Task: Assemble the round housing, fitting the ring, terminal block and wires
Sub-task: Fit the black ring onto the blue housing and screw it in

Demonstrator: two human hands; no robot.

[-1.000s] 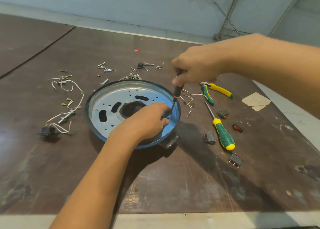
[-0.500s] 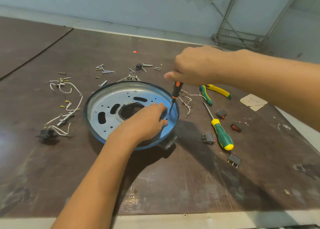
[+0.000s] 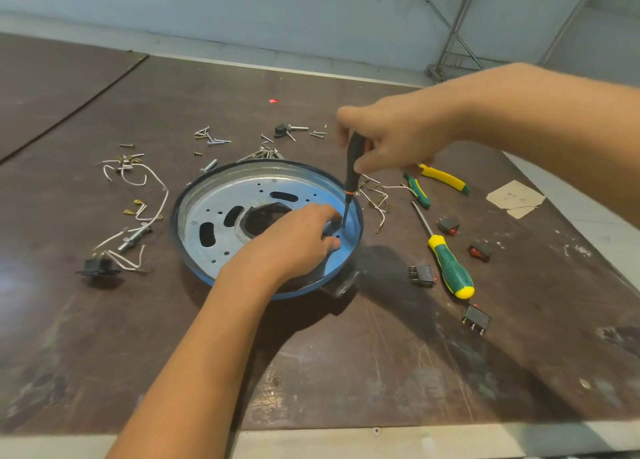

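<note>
The round housing [image 3: 221, 216], a dark-rimmed shallow pan with a perforated metal plate inside, lies on the table's middle. My left hand [image 3: 294, 240] rests on the plate's right side, fingers curled near a hole by the rim; what they hold is hidden. My right hand [image 3: 391, 136] grips a black screwdriver [image 3: 351, 178] with an orange band, held nearly upright, its tip down on the plate just beside my left fingertips. White wires with terminals [image 3: 138, 195] and a black terminal block [image 3: 97, 268] lie left of the housing.
Loose screws [image 3: 211, 138] are scattered behind the housing. To the right lie yellow-green pliers [image 3: 440, 181], a green-yellow screwdriver [image 3: 446, 261], several black rocker switches [image 3: 476, 318] and a paper scrap [image 3: 516, 198]. More wires [image 3: 379, 198] sit by the right rim. The table's front edge [image 3: 381, 441] is near.
My right hand has slid higher up the screwdriver handle, showing more of the shaft; the tip stays at the same spot on the plate. My left hand has barely moved.
</note>
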